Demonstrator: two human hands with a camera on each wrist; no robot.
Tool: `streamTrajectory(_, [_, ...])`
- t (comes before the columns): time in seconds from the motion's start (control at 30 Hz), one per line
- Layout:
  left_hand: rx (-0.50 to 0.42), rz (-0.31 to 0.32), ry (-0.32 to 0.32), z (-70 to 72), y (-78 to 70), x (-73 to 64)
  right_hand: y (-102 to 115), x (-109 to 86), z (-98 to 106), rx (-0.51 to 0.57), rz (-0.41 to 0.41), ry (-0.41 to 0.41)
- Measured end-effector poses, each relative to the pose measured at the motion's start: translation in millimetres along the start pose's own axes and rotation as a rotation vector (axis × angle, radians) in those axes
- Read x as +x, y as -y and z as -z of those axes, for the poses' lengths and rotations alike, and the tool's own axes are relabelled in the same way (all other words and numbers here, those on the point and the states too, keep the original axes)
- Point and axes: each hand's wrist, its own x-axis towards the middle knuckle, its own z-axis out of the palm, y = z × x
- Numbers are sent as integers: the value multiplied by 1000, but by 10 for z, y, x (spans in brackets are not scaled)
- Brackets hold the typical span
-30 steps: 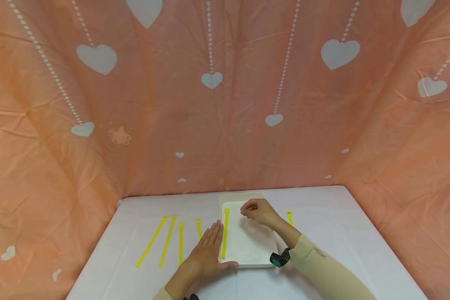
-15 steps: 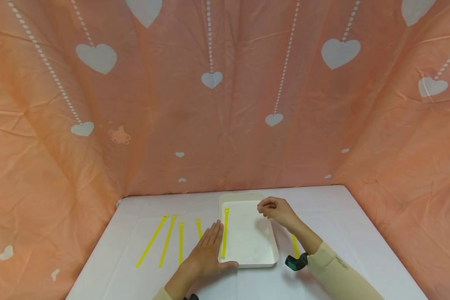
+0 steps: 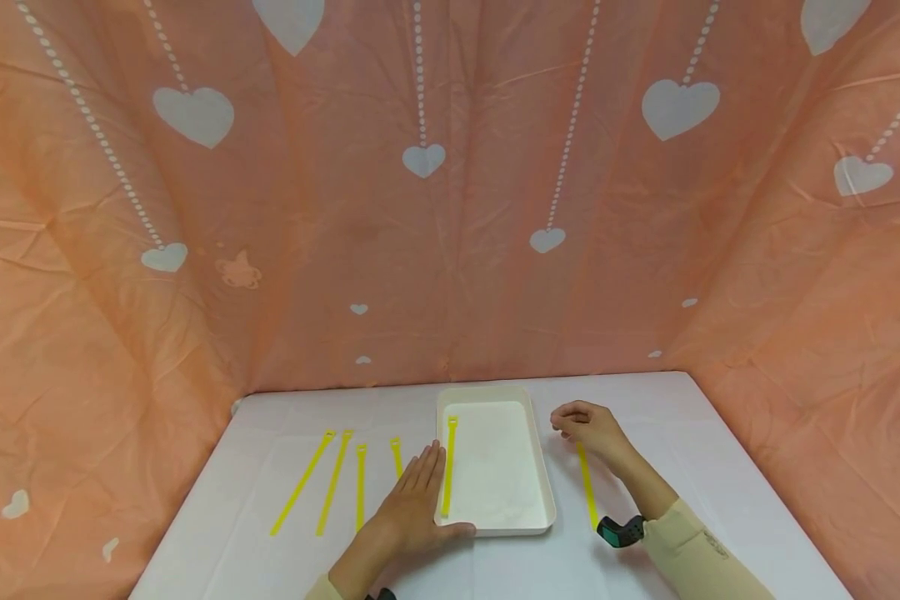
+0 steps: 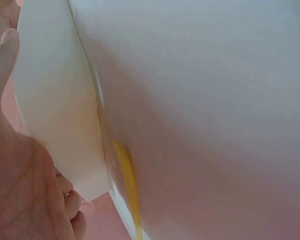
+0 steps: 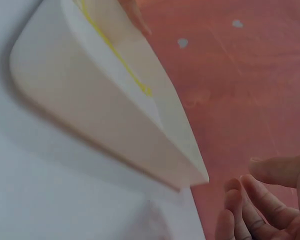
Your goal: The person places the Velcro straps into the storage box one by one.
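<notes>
A shallow white tray [image 3: 543, 479] sits in the middle of the table. One yellow cable tie [image 3: 450, 471] lies lengthwise inside it, along its left wall. My left hand [image 3: 412, 504] rests against the tray's near left corner, fingers straight along the side and thumb at the front edge. In the left wrist view the same hand [image 4: 20, 185] lies beside the tray's outer wall [image 4: 60, 95]. My right hand [image 3: 596, 432] hovers right of the tray, above the head end of another yellow cable tie [image 3: 588, 492]. Its fingers [image 5: 255, 200] are loosely bent, with nothing between thumb and fingertips.
Several more yellow cable ties [image 3: 333, 483] lie spread on the white table [image 3: 225, 517] left of the tray; my left hand partly hides the nearest one [image 3: 397, 450]. A peach curtain [image 3: 450, 275] with white hearts encloses the table's back and sides.
My right hand has moved right, from above the tray to over the cable tie on its right. My left hand and the tray have stayed in place.
</notes>
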Motion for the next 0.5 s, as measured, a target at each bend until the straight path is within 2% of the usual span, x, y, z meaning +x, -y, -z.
streamTrajectory(0.23, [-5, -4, -8, -20, 19, 9, -144, -56, 169, -42, -50, -48])
streamTrajectory(0.5, [18, 22, 23, 24, -20, 27, -270, -102, 268, -79, -96, -89])
